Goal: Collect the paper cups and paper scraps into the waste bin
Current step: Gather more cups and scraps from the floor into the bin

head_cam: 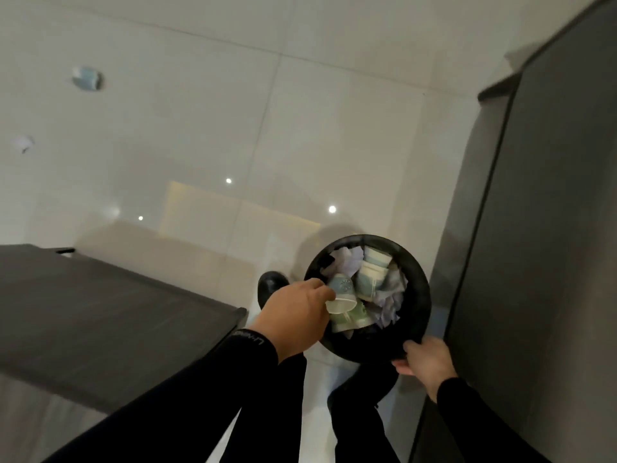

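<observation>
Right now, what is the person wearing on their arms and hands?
Both arms are in long black sleeves that end at the wrists. The left sleeve has small pale lettering near its cuff, too blurred to read. The right sleeve looks plain. The left hand and right hand are bare: no gloves.

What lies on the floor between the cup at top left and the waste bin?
In the head view, only bare tiled floor separates the fallen cup from the waste bin; a paper scrap lies off to the left of that stretch.

The left hand pinches a paper cup at its fingertips over the black waste bin, whose near rim sits under the right hand fingers.
</observation>
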Demonstrator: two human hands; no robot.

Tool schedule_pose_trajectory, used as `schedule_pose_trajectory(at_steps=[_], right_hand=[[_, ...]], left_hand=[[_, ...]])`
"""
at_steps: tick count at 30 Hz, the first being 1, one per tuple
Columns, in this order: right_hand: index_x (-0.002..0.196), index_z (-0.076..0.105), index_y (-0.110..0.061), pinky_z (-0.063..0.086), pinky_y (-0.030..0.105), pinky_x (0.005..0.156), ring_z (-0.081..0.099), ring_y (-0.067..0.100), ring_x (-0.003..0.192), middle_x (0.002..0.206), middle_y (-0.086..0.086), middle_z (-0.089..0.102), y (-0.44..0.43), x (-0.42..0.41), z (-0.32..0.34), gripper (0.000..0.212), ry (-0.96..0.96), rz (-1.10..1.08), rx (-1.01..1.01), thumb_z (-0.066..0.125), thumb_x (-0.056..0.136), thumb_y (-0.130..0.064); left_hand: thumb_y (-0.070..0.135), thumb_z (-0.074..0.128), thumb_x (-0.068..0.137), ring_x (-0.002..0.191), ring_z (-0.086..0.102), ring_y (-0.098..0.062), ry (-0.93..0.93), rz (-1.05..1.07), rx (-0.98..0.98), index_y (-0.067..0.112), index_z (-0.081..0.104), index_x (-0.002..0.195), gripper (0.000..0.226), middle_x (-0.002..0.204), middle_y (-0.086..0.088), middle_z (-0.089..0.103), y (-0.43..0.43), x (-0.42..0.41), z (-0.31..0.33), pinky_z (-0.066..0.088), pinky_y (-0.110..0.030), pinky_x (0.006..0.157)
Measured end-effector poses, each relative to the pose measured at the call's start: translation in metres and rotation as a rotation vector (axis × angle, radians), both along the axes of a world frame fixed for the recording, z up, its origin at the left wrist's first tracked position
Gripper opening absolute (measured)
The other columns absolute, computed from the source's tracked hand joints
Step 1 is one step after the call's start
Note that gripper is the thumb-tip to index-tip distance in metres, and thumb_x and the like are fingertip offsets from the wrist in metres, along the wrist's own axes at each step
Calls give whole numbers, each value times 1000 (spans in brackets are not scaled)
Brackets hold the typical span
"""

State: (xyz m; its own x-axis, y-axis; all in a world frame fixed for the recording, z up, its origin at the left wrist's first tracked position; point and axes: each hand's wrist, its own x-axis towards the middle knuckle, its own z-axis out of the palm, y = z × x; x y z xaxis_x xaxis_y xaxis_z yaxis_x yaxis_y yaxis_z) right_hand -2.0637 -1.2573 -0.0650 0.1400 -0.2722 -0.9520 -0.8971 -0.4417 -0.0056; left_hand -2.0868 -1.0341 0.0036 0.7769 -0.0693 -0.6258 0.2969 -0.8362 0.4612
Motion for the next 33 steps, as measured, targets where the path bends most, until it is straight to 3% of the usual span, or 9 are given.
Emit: schedule_pose_trajectory(at_steps=[5,7,13,17,20,24,27,30,33], right_hand=[[71,54,6,48,24,32,62,21,35,64,20,62,62,46,46,24,-121,103,21,43,92,1],[68,53,7,46,22,28,59,19,29,58,21,62,93,68,68,26,-172,140,44,42,91,2],[69,53,7,50,24,33,61,28,46,59,22,63,213,130,128,23,-283,215,122,41,89,4],[70,52,9,51,25,33,61,32,56,58,22,63,302,166,166,22,-323,215,180,42,89,4],[71,51,10,52,26,34,64,33,50,56,25,64,363,193,187,21,-311,220,262,42,89,6],[71,50,8,54,22,39,66,17,39,46,13,66,441,228,204,21,-336,332,386,39,88,12],[71,51,7,54,23,39,66,19,39,42,13,65,498,247,206,21,-350,275,435,42,90,4],[70,52,6,55,24,40,67,24,47,58,21,66,556,265,207,22,-345,288,465,44,90,1],[71,52,5,56,32,53,63,29,64,73,24,61,608,289,208,22,-335,323,479,44,91,0]], left_hand=[[18,41,90,105,57,-23,5,287,7,17,58,116,31,120,-3,60,49,10,37,42,-30,88],[18,42,89,102,58,-23,-10,403,-3,18,59,113,30,117,-3,61,75,12,56,43,-30,87],[18,41,90,102,59,-17,-59,767,-6,20,59,115,31,119,2,60,166,12,101,46,-29,90],[20,40,90,102,58,-17,-62,873,4,21,57,116,31,122,3,57,233,11,121,43,-26,90],[21,40,91,98,60,-17,-75,956,26,22,57,117,31,122,4,56,279,14,127,43,-25,87],[21,40,90,100,59,-18,-89,1081,54,22,56,117,31,125,3,54,332,26,132,42,-26,87],[21,40,90,102,58,-18,-75,1137,72,22,56,118,32,126,3,54,368,43,131,40,-23,84],[20,40,90,101,58,-18,-64,1208,92,22,57,116,31,124,3,55,403,65,129,43,-26,86],[20,42,89,101,59,-20,-84,1264,126,21,58,115,31,122,1,57,441,92,130,44,-28,87]])
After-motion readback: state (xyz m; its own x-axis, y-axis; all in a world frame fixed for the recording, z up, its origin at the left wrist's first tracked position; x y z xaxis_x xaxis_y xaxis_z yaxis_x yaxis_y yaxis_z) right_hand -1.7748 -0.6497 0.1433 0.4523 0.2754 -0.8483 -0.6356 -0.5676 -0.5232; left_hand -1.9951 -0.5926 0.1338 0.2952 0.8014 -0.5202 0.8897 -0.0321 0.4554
